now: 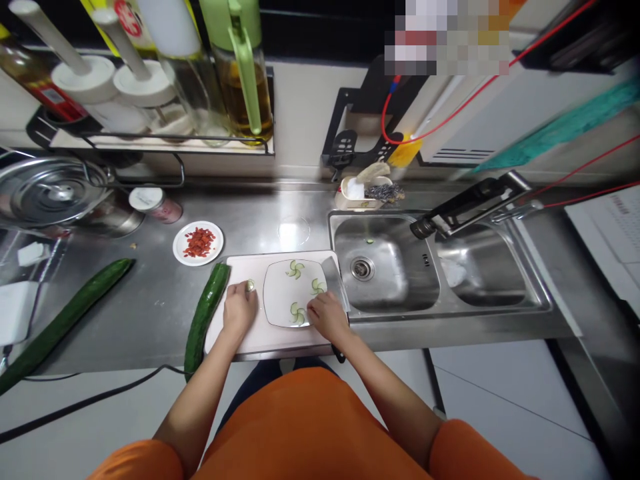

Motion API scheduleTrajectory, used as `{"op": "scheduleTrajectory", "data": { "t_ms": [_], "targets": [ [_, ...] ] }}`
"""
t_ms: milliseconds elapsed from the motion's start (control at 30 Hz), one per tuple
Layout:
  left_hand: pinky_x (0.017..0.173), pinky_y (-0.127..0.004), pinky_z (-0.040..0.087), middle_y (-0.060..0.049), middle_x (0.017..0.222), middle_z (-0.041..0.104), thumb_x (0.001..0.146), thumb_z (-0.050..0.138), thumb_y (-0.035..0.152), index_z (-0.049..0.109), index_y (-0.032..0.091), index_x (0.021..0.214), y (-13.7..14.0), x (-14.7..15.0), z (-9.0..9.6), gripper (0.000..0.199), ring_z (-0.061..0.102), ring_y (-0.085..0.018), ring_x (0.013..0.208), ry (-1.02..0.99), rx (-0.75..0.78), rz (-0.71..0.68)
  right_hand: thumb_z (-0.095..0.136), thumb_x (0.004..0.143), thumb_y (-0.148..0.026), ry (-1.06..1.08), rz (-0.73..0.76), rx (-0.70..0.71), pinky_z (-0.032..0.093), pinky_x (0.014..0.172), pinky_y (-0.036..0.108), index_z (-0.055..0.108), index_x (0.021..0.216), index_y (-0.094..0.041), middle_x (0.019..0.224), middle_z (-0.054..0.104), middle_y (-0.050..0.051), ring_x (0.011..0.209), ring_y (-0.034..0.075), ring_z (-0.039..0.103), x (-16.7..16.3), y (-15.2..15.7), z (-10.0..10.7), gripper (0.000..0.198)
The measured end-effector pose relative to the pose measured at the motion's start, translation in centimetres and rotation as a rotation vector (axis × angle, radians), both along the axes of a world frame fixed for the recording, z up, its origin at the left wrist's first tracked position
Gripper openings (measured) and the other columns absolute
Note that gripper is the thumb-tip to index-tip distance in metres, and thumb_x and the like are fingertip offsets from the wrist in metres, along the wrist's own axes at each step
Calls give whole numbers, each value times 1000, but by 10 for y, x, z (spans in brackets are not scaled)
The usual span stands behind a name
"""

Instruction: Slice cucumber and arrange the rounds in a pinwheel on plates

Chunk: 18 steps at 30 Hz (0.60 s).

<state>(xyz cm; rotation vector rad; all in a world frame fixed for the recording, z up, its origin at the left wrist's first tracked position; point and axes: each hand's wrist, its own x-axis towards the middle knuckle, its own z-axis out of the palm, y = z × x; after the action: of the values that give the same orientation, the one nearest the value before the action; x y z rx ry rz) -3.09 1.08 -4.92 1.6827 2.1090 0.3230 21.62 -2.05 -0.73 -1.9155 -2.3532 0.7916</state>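
Hands [240, 311] [328, 318] palm-down, fingers [243, 288] bent, forearms [201, 392] angled inward

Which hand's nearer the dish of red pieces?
Left. The left hand is on the near side of the dish, somewhat right; the right hand is much farther right.

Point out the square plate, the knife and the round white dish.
Square plate [290, 291]: head view, bare middle of its surface.
Knife [335, 281]: head view, flat of the blade.
Round white dish [219, 245]: head view, right side of the rim.
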Motion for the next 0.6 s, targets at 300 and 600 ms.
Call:
{"op": "scheduleTrajectory", "data": {
  "t_ms": [300,600],
  "targets": [
    [81,-36,46,-16,97,59,80,49,25,62,10,103,9,-6,-5,31,59,-25,85,-15,33,79,50,88,-21,-2,18,-14,33,77,27,68,85,-19,88,61,6,90,19,47,-1,1,-1,18],
    [74,-31,44,-6,79,65,78,53,33,61,18,85,12,-10,6,18,59,-19,71,-136,-19,149,51,87,-22,19,13,-11,34,78,27,69,85,-19,87,62,6,90,19,48,-2,2,-1,18]
  ]
}}
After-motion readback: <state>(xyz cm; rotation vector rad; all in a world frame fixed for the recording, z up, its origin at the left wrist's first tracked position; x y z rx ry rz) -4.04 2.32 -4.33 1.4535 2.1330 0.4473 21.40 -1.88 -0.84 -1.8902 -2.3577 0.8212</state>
